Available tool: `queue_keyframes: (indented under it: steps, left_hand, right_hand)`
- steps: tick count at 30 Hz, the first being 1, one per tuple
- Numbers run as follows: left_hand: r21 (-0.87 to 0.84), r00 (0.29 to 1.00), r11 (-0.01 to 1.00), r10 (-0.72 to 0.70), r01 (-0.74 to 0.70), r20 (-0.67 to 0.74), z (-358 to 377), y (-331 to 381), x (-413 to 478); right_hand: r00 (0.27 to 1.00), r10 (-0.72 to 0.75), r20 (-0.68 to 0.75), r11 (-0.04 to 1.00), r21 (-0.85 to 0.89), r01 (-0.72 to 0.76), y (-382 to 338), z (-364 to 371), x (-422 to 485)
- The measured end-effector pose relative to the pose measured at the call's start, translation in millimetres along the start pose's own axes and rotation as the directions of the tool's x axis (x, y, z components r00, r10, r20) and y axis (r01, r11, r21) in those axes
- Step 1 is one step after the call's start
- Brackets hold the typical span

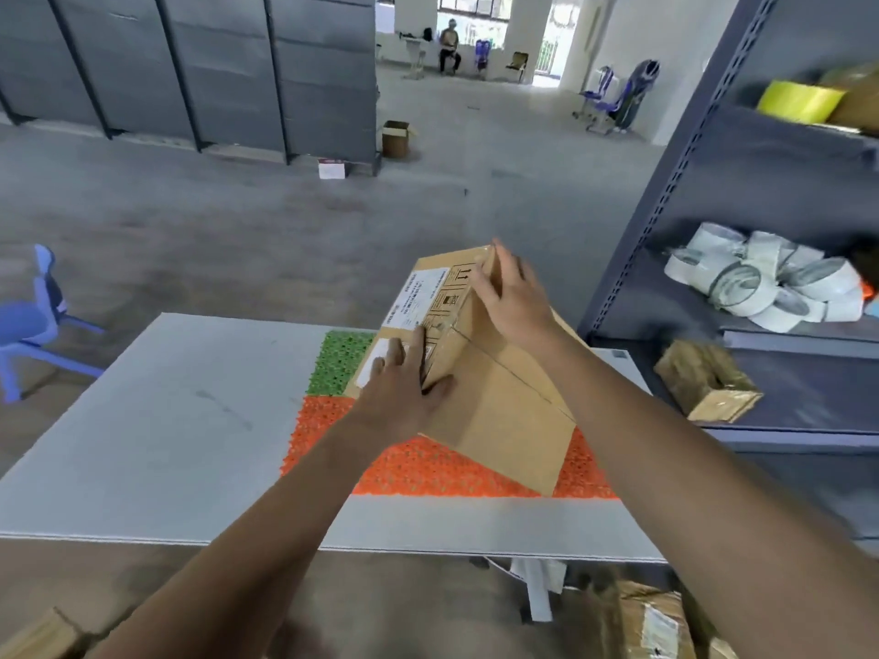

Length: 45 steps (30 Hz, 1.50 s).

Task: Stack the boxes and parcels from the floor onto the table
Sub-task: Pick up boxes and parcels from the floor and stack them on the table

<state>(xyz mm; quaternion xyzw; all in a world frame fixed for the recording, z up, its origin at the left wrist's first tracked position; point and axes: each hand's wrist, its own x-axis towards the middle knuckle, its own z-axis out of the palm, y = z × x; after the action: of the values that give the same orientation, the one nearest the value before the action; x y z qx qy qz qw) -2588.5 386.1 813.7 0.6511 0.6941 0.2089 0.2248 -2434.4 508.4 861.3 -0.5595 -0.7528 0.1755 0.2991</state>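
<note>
A brown cardboard box [504, 397] with a white shipping label and handling marks sits tilted over the orange mat [428, 468] and green mat [340, 359] on the grey table [166, 444]. My left hand [404, 392] grips its near-left edge, thumb on the top face and fingers over the label side. My right hand [511, 297] lies over the far top corner, fingers wrapped along the edge. Another taped cardboard parcel [651, 625] lies on the floor under the table's right end, and a box corner [38, 634] shows at the bottom left.
A grey metal shelf rack [666, 197] stands right of the table, holding tape rolls [761, 283], a yellow roll [799, 99] and a wrapped parcel [708, 382]. A blue chair [33, 325] stands at left. An open carton [397, 137] and a seated person [449, 45] are far off.
</note>
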Motion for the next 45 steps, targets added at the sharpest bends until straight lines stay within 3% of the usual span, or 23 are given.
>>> queue_keyframes:
  steps: [4, 12, 18, 32, 38, 45]
  left_hand:
    - [0.027, 1.000, 0.999, 0.029, -0.029, 0.009, -0.2, 1.7, 26.7]
    - [0.018, 0.998, 1.000, 0.010, -0.012, 0.056, -11.4, -0.2, 73.0]
    - [-0.036, 0.996, 0.999, 0.014, -0.011, 0.091, -15.2, 10.2, 95.6]
    - [-0.174, 0.992, 0.979, -0.092, 0.106, 0.088, -18.7, 12.3, 142.8]
    - [-0.226, 0.972, 0.945, -0.225, 0.236, 0.072, -23.3, 10.4, 152.9]
    - [-0.205, 0.969, 0.948, -0.229, 0.243, 0.087, -36.5, -34.0, 170.2]
  right_hand:
    - [0.978, 0.143, 0.150, 0.988, -0.081, -0.132, 30.4, 2.3, -11.0]
    - [0.849, 0.371, 0.377, 0.929, -0.149, -0.340, 81.4, 27.7, -56.6]
    - [0.821, 0.433, 0.373, 0.899, -0.113, -0.423, 92.7, 25.8, -53.3]
    - [0.747, 0.433, 0.505, 0.891, -0.112, -0.440, 164.5, 26.9, 4.2]
    - [0.640, 0.506, 0.578, 0.756, 0.060, -0.652, 181.8, 24.6, 15.2]
    - [0.722, 0.522, 0.455, 0.767, 0.120, -0.630, 174.9, 41.3, 47.4]
